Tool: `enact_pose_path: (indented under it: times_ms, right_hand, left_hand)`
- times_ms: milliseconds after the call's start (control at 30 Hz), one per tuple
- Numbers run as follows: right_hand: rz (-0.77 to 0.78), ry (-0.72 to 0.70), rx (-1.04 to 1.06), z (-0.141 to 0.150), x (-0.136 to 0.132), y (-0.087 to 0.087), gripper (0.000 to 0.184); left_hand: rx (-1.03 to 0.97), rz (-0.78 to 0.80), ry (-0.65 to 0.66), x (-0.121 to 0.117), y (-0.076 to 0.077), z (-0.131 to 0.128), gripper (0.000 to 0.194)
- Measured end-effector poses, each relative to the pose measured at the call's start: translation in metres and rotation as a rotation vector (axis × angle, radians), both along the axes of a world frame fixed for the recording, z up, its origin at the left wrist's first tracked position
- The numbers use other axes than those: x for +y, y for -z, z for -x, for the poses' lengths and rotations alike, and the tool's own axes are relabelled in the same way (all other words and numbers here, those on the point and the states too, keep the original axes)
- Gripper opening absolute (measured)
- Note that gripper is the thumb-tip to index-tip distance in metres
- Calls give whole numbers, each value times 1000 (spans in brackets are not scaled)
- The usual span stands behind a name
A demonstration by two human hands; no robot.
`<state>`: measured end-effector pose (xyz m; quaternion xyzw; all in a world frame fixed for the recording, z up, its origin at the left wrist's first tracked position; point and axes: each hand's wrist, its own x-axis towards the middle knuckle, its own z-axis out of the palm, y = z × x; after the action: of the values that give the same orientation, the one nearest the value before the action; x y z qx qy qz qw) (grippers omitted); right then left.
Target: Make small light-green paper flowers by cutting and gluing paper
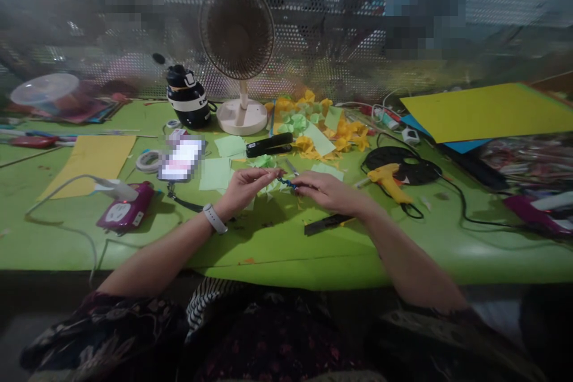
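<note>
A short, dark blue twisted strand (286,182) stretches between my two hands above the green table. My left hand (245,188), with a pale watch band on its wrist, pinches the strand's left end. At the other end, the fingers of my right hand (320,188) are closed on it. What the strand is made of is too small to tell. Just beyond my hands lie light green paper pieces (215,173) and a black stapler (268,144). A dark-bladed cutter (324,225) lies below my right hand, partly under the wrist.
Orange and green paper flowers (308,122) are heaped behind the stapler. A fan (242,116) and black bottle (188,98) stand at the back. Left are a lit phone (181,158) and purple power block (125,208); right, a yellow glue gun (390,182) and yellow sheets (487,110).
</note>
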<state>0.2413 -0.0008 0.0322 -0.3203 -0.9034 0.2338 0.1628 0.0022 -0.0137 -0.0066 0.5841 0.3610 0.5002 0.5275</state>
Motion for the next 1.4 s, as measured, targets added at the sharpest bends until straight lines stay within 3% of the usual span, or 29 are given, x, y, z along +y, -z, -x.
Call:
enact_pose_path:
  times_ms: [167, 367, 467, 633, 933, 1200, 1400]
  right_hand:
    - [39, 16, 12, 0, -2, -2, 29]
    - [206, 99, 79, 7, -9, -1, 33]
    - [145, 157, 163, 15, -11, 6, 37]
    - [64, 168, 223, 21, -9, 16, 28]
    - [70, 157, 232, 18, -5, 17, 28]
    - [-131, 173, 240, 19, -5, 22, 28]
    - [-142, 145, 219, 21, -8, 23, 26]
  left_hand:
    - [-26, 13, -2, 0, 1, 0, 25]
    - [-130, 1, -36, 2, 3, -1, 17]
    - [-142, 2, -71, 2, 3, -2, 20]
    - [-103, -2, -98, 3, 4, -3, 27]
    - [-100, -28, -34, 2, 0, -2, 28]
    - [-121, 17, -48, 1, -1, -3, 29]
    - [-174, 26, -26, 3, 4, -3, 29]
